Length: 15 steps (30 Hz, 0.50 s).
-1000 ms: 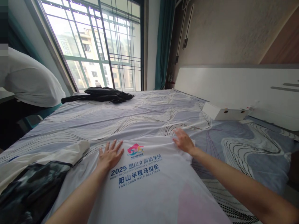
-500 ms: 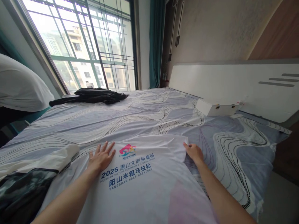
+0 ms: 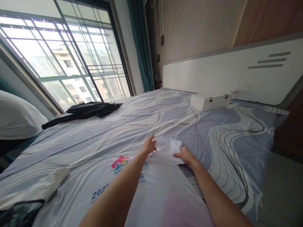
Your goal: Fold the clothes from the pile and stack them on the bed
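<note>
A white T-shirt (image 3: 151,195) with a pink and blue logo and blue lettering lies spread on the bed, its top edge away from me. My left hand (image 3: 149,145) reaches across the lettering and pinches the cloth near the shirt's far edge. On the sleeve at the right, my right hand (image 3: 186,155) grips the edge between thumb and fingers. The sleeve's corner is turned up a little between the two hands. My left forearm hides part of the print.
Crumpled clothing, cream and dark (image 3: 50,186), lies at the left. Black clothing (image 3: 87,111) rests at the bed's far side. A white box (image 3: 203,102) stands near the headboard (image 3: 213,74). A person in a white top (image 3: 21,115) bends at the left edge.
My left hand has moved right from lying flat beside the logo to pinching cloth near the sleeve. My right hand still holds the sleeve, now drawn slightly inward. The view has tilted and shifted.
</note>
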Each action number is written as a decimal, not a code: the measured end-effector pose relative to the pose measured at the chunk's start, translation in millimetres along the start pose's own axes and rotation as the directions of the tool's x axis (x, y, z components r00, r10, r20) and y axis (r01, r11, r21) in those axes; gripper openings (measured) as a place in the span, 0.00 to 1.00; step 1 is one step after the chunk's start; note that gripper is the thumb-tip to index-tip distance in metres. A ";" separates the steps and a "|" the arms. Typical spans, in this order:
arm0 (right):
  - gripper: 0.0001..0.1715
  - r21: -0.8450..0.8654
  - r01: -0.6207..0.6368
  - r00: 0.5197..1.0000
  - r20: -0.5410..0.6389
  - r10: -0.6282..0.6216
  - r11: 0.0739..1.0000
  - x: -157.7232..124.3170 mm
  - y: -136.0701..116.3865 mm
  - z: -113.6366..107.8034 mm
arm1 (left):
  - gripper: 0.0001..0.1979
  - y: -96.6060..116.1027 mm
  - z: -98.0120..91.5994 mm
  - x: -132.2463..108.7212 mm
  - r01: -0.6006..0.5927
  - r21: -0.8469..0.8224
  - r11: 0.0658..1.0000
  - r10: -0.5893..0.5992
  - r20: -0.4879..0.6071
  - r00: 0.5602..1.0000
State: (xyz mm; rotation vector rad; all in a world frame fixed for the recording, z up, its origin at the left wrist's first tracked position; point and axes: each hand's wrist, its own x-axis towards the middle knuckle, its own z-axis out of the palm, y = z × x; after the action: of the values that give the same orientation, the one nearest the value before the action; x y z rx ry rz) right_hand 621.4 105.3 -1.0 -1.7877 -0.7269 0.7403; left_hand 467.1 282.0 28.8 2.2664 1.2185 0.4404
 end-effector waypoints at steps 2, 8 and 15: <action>0.16 -0.076 -0.024 1.000 -0.020 0.023 0.997 2.2 0.2 -3.8 | 0.27 3.6 19.1 4.1 0.000 -0.029 1.000 -0.001 -0.017 1.000; 0.12 -0.259 -0.049 0.997 -0.069 0.032 0.965 7.9 -1.9 -7.5 | 0.13 -11.5 31.0 7.9 0.046 -0.137 0.990 -0.054 -0.052 0.997; 0.24 -0.499 0.119 0.975 -0.106 -0.197 0.858 -23.9 -43.6 3.0 | 0.22 -7.3 30.1 10.2 0.172 -0.403 0.899 -0.169 0.043 0.985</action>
State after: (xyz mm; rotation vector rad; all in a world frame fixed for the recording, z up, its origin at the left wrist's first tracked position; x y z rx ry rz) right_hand 598.3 101.5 42.9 -2.1793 -1.0090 0.3097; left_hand 483.0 285.1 0.5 1.7917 1.1833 0.5605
